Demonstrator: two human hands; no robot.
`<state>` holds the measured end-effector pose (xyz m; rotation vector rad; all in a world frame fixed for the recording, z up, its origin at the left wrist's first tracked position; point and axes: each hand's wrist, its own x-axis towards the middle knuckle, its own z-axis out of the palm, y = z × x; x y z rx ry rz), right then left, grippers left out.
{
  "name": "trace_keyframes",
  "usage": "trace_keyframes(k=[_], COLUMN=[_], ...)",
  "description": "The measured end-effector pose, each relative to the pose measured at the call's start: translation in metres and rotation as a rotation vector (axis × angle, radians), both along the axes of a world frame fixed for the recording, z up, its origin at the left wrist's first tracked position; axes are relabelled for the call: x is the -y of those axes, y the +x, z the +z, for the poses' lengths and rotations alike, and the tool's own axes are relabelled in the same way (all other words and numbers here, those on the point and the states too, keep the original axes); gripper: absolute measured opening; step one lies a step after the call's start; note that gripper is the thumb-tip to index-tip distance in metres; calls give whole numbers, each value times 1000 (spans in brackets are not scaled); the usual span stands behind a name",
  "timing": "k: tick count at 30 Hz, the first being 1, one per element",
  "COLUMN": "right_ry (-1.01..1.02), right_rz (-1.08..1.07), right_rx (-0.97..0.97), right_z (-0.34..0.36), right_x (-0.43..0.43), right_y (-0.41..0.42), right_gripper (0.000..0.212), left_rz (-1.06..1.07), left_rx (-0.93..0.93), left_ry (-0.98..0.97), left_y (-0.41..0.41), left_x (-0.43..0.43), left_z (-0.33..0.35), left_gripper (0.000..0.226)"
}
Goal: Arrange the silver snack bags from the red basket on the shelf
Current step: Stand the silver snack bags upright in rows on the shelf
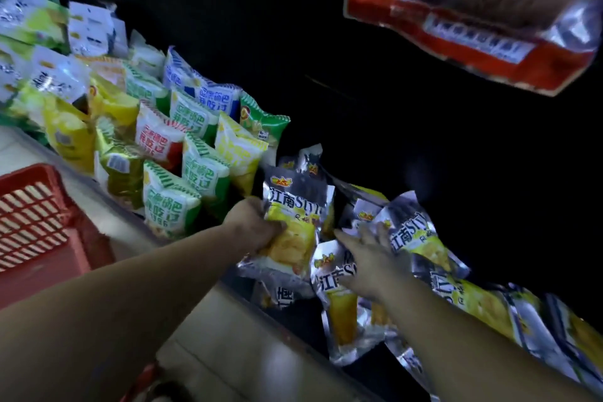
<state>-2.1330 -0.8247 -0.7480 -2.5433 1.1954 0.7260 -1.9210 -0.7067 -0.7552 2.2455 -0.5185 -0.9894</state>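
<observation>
Gripping one silver snack bag [295,215] upright in the left hand [257,227], with fingers curled round its lower half, right beside the green and white packs [195,147] on the left. Got the right hand [372,266] laid flat with fingers spread and pretty much straight, resting on the messy pile of silver bags [421,238] strewn along the shelf [235,330] to the right, not actually grabbing anything. Can see the red basket [36,222] sitting near left, just off the shelf edge. Also spotting a blurry red and clear packet [473,23] up at the far right.
</observation>
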Motion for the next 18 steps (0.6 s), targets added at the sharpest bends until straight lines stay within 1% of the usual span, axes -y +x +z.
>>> trace_keyframes(k=[2, 5, 7, 9, 11, 12, 13, 15, 18], right_ry=[-58, -143, -207, -275, -317, -339, -354, -348, -280], right_rz=[6, 62, 52, -10, -65, -79, -84, -63, 29], right_rx=[62, 140, 106, 27, -41, -49, -28, 80, 220], right_z=[-3, -5, -3, 1, 6, 9, 13, 23, 34], right_x=[10, 26, 34, 39, 42, 42, 41, 41, 33], right_y=[-17, -45, -60, -73, -84, -87, -89, -87, -71], right_gripper=[88, 84, 87, 92, 92, 90, 86, 78, 71], left_rz=[11, 43, 67, 73, 82, 87, 93, 95, 22], left_rx=[56, -9, -76, -115, -140, -153, -171, -205, -271], left_ry=[34, 43, 23, -13, -44, -57, -72, -98, -123], left_y=[-7, -24, -39, -57, -78, -87, -96, -111, -127], left_x=[3, 13, 19, 25, 32, 36, 42, 52, 62], left_z=[-11, -20, -27, -34, -38, -39, -40, -38, -33], left_gripper=[41, 51, 51, 49, 52, 57, 60, 61, 52])
